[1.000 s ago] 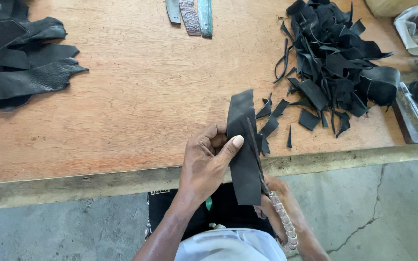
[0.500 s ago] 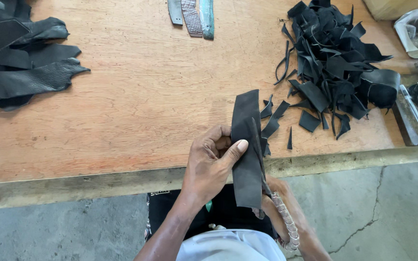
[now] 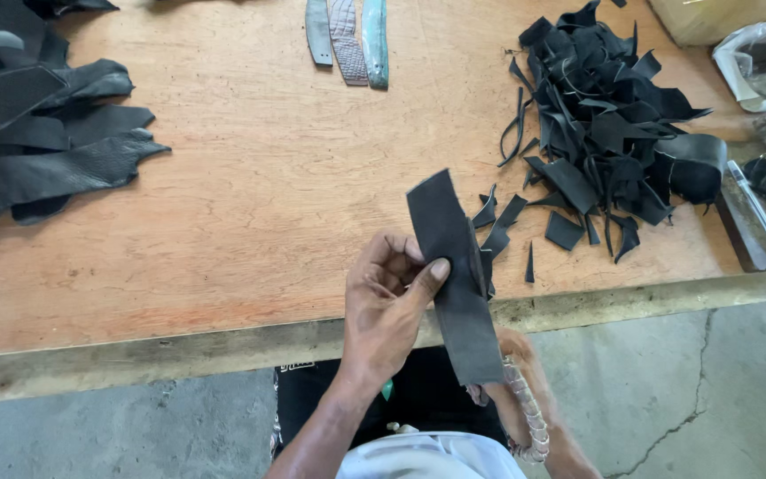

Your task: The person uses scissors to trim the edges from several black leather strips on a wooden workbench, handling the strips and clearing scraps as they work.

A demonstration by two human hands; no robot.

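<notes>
The left hand (image 3: 387, 306) pinches a black leather strip (image 3: 454, 275) with its thumb on top, holding it upright over the counter (image 3: 250, 213) edge; the right hand (image 3: 511, 390), mostly hidden behind the strip at 5 o'clock, has a grip I cannot tell. Since a second ago the strip has barely shifted. Black offcuts (image 3: 613, 133) lie at 1 o'clock, dark hides (image 3: 37, 142) at 10 o'clock, and grey concrete floor (image 3: 684, 390) below.

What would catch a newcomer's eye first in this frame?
First, the long black leather strip held upright at the near table edge, pinched by the left hand, while the right hand sits mostly hidden behind its lower end. Next, the heap of black leather offcuts on the right of the wooden table, and the stack of larger black leather pieces at the far left.
</notes>
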